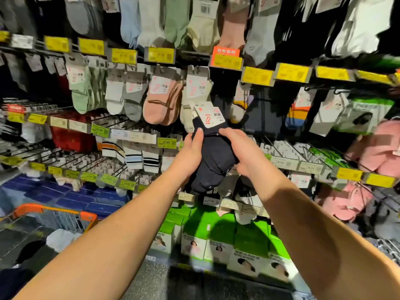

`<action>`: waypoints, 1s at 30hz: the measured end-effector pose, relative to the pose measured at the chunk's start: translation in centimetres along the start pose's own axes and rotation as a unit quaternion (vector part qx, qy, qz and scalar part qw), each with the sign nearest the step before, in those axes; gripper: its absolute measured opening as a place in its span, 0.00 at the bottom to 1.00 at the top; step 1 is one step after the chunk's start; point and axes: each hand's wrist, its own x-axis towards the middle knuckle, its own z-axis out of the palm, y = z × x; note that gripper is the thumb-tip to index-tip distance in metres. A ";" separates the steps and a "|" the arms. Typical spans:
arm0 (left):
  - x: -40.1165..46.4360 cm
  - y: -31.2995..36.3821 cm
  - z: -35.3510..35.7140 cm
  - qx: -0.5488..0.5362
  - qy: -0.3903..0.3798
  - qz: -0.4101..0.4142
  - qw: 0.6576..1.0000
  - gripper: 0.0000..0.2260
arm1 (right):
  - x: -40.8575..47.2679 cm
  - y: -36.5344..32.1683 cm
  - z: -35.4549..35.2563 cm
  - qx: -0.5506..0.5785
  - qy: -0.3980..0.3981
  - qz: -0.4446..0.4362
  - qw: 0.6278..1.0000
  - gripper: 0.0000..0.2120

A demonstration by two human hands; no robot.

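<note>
We are holding a bundle of dark navy fabric ankle socks (214, 161) in both hands, up in front of the sock wall and just below the middle row of hanging packs. Our left grip (192, 152) is wrapping round the bundle's left edge, with the thumb lying along the front and the fingers hidden behind. Our right grip (240, 152) is curling round the right edge, with its thumb pressing near the top, just under the white card label with red print (208, 115). Both grips are closed on the one bundle, and neither is free.

As we are judging it, the picking is about half done. The bundle is sitting in our hands rather than dangling by its own weight. Its label is overlapping the cream striped socks (187, 113) behind it, beside the pale pink sock pack (161, 100). We cannot tell whether the label's hanger is caught on a peg or free of it.

What is left, by our reading, is drawing the bundle fully away from the rack and carrying it down to the wire shopping cart with the orange rim (86, 216). The cart is waiting at lower left, well apart from our hands, and is already carrying some white and dark goods.
</note>
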 end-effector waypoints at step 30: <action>7.6 -0.3 -4.9 -0.251 -0.014 -0.056 0.966 0.30 | 8.5 -0.7 -0.3 0.240 -0.020 -0.028 0.970 0.12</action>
